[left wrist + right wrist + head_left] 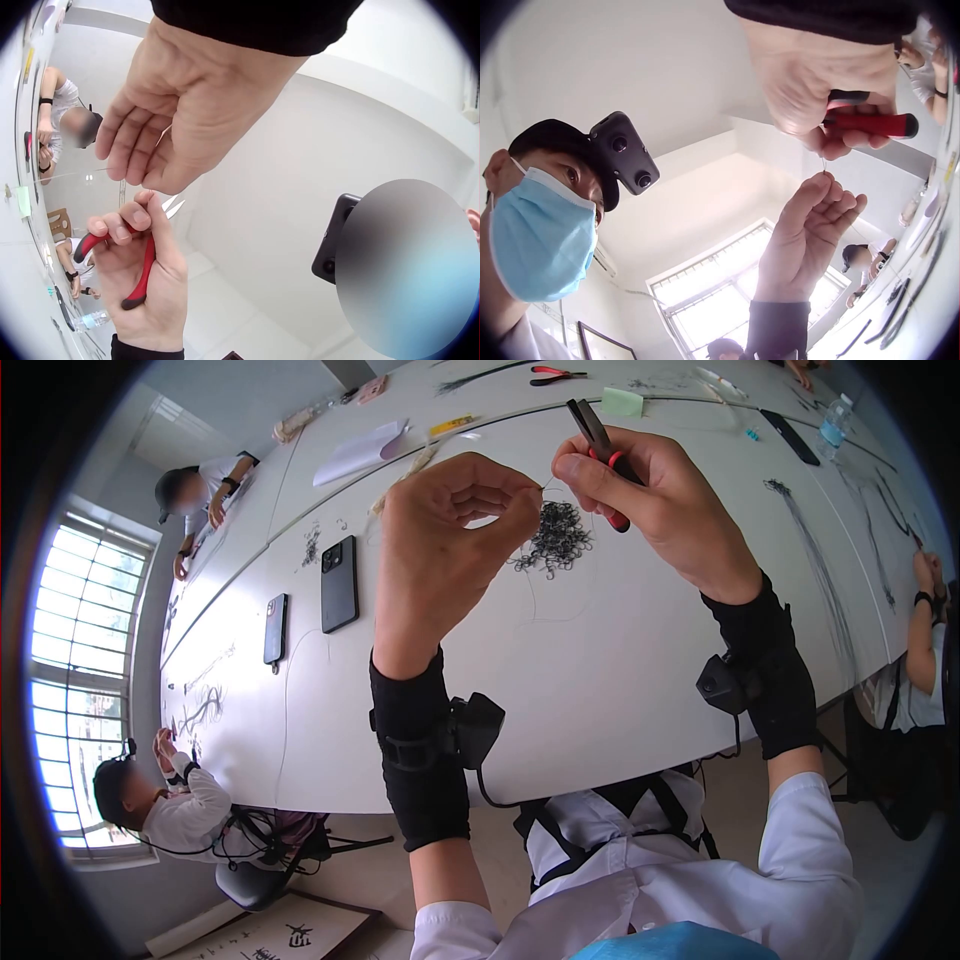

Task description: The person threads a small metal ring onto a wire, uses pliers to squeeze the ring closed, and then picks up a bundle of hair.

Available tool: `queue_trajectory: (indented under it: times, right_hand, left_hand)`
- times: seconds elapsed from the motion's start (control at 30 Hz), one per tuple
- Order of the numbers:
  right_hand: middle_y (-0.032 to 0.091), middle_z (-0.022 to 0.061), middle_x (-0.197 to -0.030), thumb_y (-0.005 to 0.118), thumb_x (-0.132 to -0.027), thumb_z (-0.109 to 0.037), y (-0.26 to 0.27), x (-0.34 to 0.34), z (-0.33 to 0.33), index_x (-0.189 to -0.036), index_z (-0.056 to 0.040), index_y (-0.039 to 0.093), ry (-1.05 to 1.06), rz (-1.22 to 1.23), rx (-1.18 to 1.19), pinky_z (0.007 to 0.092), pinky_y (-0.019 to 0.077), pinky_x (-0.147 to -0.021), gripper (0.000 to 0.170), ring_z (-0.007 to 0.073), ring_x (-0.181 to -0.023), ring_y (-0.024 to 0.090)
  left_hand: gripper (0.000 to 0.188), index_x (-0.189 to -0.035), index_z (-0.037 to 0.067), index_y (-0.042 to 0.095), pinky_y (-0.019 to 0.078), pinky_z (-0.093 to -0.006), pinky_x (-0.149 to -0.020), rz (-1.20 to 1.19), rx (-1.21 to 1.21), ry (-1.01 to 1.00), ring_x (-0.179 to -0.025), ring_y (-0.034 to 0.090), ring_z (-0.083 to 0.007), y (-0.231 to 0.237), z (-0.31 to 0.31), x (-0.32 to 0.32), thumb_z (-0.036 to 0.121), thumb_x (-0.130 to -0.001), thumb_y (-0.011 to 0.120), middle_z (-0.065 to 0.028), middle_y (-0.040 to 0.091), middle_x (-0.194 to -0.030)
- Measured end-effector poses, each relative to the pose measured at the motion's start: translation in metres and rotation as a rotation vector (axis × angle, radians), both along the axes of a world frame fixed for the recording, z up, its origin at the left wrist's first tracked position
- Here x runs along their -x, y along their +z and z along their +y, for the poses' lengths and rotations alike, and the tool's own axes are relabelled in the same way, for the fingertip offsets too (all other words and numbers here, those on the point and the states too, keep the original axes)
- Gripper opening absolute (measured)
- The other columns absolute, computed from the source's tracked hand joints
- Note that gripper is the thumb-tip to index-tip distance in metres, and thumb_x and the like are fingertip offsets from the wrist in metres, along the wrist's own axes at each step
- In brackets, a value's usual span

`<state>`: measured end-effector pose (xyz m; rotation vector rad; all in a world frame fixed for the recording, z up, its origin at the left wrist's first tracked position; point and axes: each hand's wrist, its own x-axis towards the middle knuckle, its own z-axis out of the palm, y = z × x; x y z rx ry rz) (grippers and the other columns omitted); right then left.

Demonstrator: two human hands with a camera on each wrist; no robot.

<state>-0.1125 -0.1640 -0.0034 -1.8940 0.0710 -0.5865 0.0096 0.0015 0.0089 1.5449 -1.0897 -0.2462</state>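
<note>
My left hand (425, 560) pinches a very fine wire or thread (824, 163) between thumb and forefinger, above the table. Close beside it, my right hand (655, 485) has its thumb and forefinger tips at the same strand. Tucked in the right palm, the other fingers hold small pliers (593, 430) with red-and-black handles, pale jaws pointing away in the left wrist view. Below the hands lies a tangled pile of short, dark, curled pieces (562, 540). A loose strand trails down from the hands over the white tabletop.
Two phones (340, 583) lie left of the hands. White paper (360, 452), a yellow item (452, 424), a green note (622, 402) and red-handled pliers (555, 374) lie farther back. Long dark strands (805, 540) and a bottle (835, 426) are on the right. Other people sit around the table.
</note>
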Motion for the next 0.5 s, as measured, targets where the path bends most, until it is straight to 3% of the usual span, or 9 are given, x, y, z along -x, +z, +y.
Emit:
queue_trajectory:
  times: [0.23,0.33,0.5]
  right_hand:
    - [0.060,-0.0008,-0.072,0.067,-0.097,-0.034,-0.0016,-0.0016,0.0001,-0.100,-0.0020,0.071,-0.013,0.001,-0.009,0.0231,0.0429,-0.067,0.033,0.0070,-0.070,0.055]
    - [0.059,-0.0012,-0.072,0.067,-0.097,-0.035,0.0026,0.0008,-0.0019,-0.099,-0.0021,0.071,-0.006,0.118,0.049,0.0231,0.0420,-0.067,0.033,0.0072,-0.069,0.054]
    - [0.051,-0.0042,-0.069,0.066,-0.097,-0.035,-0.0026,-0.0010,-0.0016,-0.096,-0.0052,0.069,-0.074,0.013,0.077,0.0220,0.0372,-0.061,0.030,0.0056,-0.064,0.045]
  left_hand:
    - [0.011,-0.088,-0.005,0.071,0.0558,-0.0256,-0.076,-0.001,0.007,-0.016,-0.076,0.069,-0.0122,-0.0002,-0.0002,-0.0002,0.005,-0.084,0.073,-0.0072,0.072,-0.081]
    - [0.011,-0.088,-0.005,0.071,0.0558,-0.0257,-0.076,-0.004,0.014,-0.012,-0.076,0.069,-0.0123,-0.0011,0.0000,-0.0011,0.005,-0.084,0.073,-0.0073,0.072,-0.081]
    - [0.011,-0.089,-0.005,0.072,0.0558,-0.0263,-0.076,-0.031,0.001,0.011,-0.075,0.069,-0.0128,-0.0020,0.0000,-0.0024,0.005,-0.085,0.073,-0.0077,0.073,-0.081]
